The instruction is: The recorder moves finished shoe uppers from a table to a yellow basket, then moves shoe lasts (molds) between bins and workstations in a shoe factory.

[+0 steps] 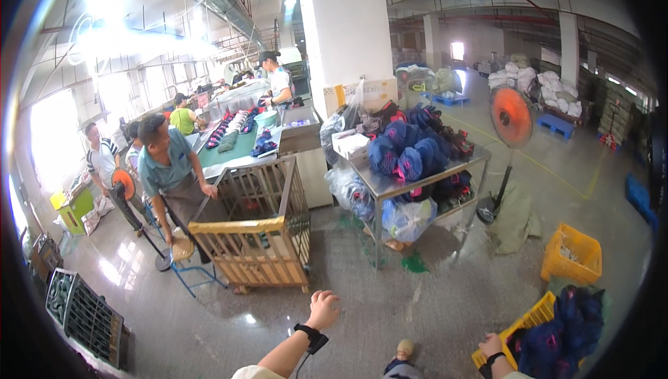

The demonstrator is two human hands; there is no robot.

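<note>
My left hand (323, 309) is raised over the grey floor, a black strap on its wrist. Its fingers are loosely bent and apart, with nothing in them. At the lower right, my right hand (492, 345) is closed on the rim of a yellow plastic crate (534, 311); the fingertips are partly hidden. Dark blue shoe uppers (557, 334) with pink details fill this crate and heap over its side. One of my shoes (404, 348) shows at the bottom edge.
A metal table (396, 185) bears piled blue uppers. Left of it stands a slatted wooden cart (257, 247), where a person (167, 160) leans over a stool (182, 248). A fan (511, 118), another yellow crate (572, 254) and a dark crate (83, 320) stand around.
</note>
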